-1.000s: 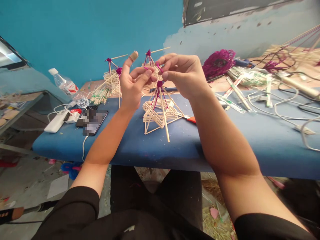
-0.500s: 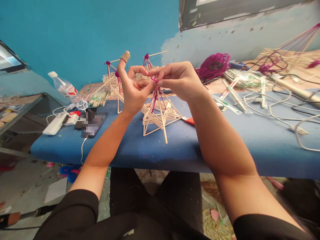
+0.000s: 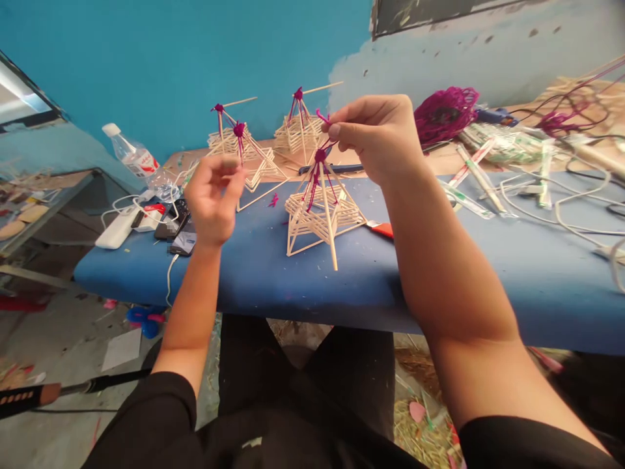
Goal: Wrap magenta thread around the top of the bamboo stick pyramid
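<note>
Nearby, two stick frames (image 3: 254,146) (one tilted) stand behind left hand (image 3: 213,198).

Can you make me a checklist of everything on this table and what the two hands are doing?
Surface: blue padded table, with a wooden bench behind it.
Job's things: stick pyramid tied on top with a purple string; two more stick pyramids behind.
Clutter: water bottle, phones, purple string bundle, wrapped sticks, red-handled tool.
Hands: right hand pinches the string end above the pyramid; left hand is in the air, fingers curled, blurred, holding nothing that shows.
Cables: white cables on the right; one by the phones.
Surroundings: teal wall, littered floor.
</note>
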Available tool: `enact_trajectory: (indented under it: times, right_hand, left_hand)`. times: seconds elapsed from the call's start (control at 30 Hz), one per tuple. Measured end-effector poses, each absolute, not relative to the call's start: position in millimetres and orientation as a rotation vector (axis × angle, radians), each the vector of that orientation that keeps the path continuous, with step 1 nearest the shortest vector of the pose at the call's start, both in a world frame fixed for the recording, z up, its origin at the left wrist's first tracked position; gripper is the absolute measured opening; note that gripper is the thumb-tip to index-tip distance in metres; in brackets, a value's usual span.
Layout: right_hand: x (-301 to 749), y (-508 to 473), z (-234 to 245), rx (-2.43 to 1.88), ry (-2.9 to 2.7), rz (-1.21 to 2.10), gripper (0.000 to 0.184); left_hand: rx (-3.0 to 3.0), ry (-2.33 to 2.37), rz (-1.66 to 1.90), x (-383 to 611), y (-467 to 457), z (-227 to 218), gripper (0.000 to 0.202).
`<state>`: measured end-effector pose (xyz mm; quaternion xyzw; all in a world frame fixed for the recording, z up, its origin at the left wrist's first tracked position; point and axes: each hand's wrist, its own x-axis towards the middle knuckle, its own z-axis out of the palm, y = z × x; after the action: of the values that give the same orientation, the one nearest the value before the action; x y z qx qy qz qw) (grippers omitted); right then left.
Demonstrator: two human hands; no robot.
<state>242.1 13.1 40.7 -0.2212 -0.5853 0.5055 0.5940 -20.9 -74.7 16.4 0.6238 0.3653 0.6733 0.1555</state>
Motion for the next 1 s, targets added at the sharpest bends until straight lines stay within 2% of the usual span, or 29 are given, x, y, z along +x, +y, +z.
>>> enact_trajectory:
  times: [0.07,0.17,0.23,0.4,0.53,0.87,1.0]
  right_hand:
    - [242,15,39,-0.494,-1.394,1.187,0.025]
    - [241,16,38,-0.516,-1.434,1.07,0.016]
    - [239,15,37,-0.543,-1.444,0.986,0.011]
    - [238,10,38,-0.64,-1.502,0.915,0.014]
    - [238,7,41,-0.749,-1.539,0.862,0.013]
    - [235,7,41,-0.729,-1.493,0.817,0.014]
    - [234,3,43,-0.728,-1.489,0.818,0.015]
  left_hand:
    - [1.939,1.349,1.907,-66,-102,-5,0.017]
    - [2.203,1.842,1.711,-130,-134,-42,0.042]
    - [2.248,1.993,1.582,-159,-147,-60,0.056]
    - [2.296,2.231,1.265,-177,-160,-70,0.066]
    - [2.286,2.349,1.078,-168,-161,-64,0.061]
    - [2.339,2.328,1.04,-170,-157,-68,0.044]
    - [2.356,2.302,1.061,-172,-157,-67,0.043]
